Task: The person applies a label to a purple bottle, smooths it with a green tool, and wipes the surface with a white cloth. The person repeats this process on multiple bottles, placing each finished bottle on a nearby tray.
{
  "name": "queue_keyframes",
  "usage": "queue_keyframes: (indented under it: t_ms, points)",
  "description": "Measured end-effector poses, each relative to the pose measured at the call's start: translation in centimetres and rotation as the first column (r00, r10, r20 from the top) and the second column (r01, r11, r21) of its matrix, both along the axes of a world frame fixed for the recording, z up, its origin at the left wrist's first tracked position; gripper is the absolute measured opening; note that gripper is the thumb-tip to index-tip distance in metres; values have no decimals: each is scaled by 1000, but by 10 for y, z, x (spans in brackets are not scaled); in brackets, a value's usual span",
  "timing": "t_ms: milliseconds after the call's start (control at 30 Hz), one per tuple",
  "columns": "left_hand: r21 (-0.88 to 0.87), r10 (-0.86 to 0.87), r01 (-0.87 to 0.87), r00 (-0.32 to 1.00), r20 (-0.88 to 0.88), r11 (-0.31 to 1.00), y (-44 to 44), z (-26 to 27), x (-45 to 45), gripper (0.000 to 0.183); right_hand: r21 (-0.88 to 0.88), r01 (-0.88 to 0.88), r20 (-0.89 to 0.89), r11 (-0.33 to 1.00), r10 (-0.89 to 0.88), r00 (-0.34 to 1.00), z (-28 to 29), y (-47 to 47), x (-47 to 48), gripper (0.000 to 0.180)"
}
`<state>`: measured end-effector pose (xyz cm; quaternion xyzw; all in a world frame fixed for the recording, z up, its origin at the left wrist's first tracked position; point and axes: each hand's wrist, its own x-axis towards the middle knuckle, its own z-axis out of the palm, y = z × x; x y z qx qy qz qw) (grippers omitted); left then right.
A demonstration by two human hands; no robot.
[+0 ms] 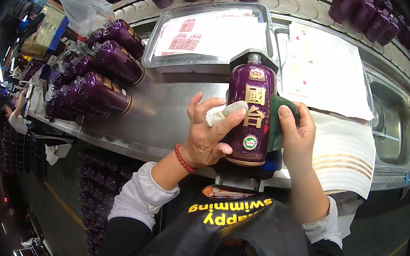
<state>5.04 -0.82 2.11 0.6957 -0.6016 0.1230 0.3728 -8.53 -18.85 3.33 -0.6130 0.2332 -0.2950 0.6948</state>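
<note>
A glossy purple bottle with gold characters and a round green emblem rests on a dark stand before me, its neck pointing away. My left hand has its fingers apart, and a white knitted finger cover sits on one fingertip. That covered finger is at the bottle's left side, touching or nearly so. In my right hand, a flat green scraper is pinched between thumb and fingers, its edge against the bottle's right side. Part of the stand is hidden under the bottle.
A metal tray holds sheets with red prints; another stack of white sheets lies right of it. Gold-striped sheets overhang the steel worktop by a sink. Purple bottles stand left; more ride a conveyor behind.
</note>
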Motion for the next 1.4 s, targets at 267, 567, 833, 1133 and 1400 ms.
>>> queue_keyframes:
  t_ms: [267,567,833,1133,1400]
  points:
    - [102,-84,62,969,231,993,6,18,2,64,9,6,75,1000,-7,997,1,0,-11,22]
    - [-7,-1,2,984,176,1000,32,-18,-39,53,-195,-40,-33,980,34,999,6,38,-41,25]
    - [17,-21,15,888,459,1000,34,1,-35,47,-33,22,-52,999,-24,998,-18,33,-51,25]
    - [-6,16,-15,848,530,1000,-2,17,-56,30,-47,5,-70,999,-8,997,-25,28,-54,24]
    - [-75,203,-199,978,56,977,33,-18,-77,40,-40,-1,-65,999,-1,998,-29,30,-52,27]
